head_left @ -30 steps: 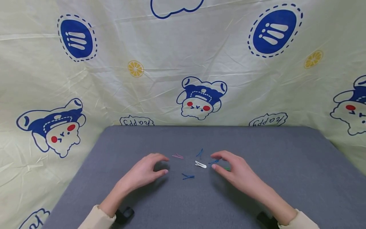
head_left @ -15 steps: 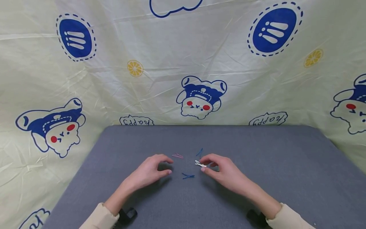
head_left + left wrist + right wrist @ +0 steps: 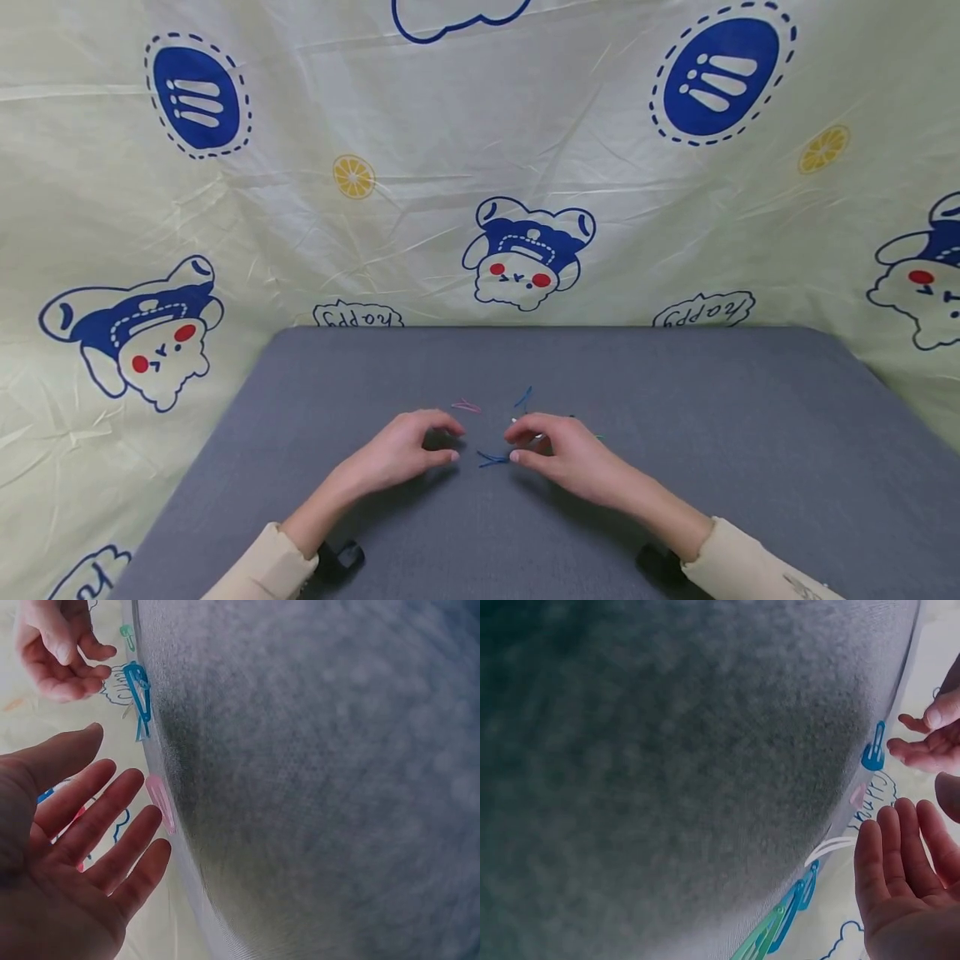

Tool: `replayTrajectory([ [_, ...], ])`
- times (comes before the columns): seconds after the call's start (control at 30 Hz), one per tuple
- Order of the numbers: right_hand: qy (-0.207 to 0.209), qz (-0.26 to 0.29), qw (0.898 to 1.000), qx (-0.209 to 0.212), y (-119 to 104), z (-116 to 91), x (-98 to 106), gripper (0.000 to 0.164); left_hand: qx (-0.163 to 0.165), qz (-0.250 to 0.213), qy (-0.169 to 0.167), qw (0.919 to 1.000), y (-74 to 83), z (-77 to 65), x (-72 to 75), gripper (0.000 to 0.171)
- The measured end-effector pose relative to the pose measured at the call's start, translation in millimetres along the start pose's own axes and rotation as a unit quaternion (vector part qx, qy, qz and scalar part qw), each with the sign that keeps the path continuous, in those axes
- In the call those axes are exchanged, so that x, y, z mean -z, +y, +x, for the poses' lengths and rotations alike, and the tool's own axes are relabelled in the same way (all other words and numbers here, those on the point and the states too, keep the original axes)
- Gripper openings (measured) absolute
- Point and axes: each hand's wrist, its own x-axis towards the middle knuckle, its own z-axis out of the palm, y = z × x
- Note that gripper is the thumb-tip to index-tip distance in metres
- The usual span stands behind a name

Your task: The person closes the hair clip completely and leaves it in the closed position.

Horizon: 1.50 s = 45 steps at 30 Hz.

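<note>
Several snap hair clips lie on the grey table. My right hand [image 3: 570, 457] hovers with relaxed fingers and a thumb tip right at the front blue hair clip [image 3: 492, 459]; nothing shows in its fingers. To the left of that clip, my left hand [image 3: 401, 450] hangs with fingers apart and holds nothing. Beyond it lies a pink hair clip [image 3: 466, 406], also seen beside the left fingertips in the left wrist view. Another blue hair clip [image 3: 524, 396] lies farther back. The white hair clip [image 3: 829, 848] is mostly hidden behind my right hand in the head view.
A green hair clip [image 3: 759, 937] and another blue hair clip [image 3: 784, 919] lie beyond my right hand, mostly covered in the head view. The grey cloth-covered table [image 3: 675, 375] ends at the back against a printed curtain [image 3: 420, 250].
My right hand has moved left and nearer, past the white hair clip to the front blue one. My left hand has drifted slightly right. The clips stay in place.
</note>
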Motion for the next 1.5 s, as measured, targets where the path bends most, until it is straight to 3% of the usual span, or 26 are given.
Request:
replayTrajectory([
  [0.57,-0.033,-0.011,0.999,0.015,4.6,13.1,-10.1,0.014,-0.004,-0.039,-0.033,0.9987,-2.3,2.3,-3.1,0.023],
  [1.23,-0.020,-0.006,1.000,0.015,8.6,17.0,-15.6,0.006,0.016,-0.051,-0.042,0.9977,-2.3,-2.0,-1.3,0.027],
  [1.5,-0.015,-0.010,1.000,0.011,7.2,17.9,-16.0,0.005,0.009,-0.047,-0.034,0.9983,-2.7,-3.6,-1.0,0.026],
])
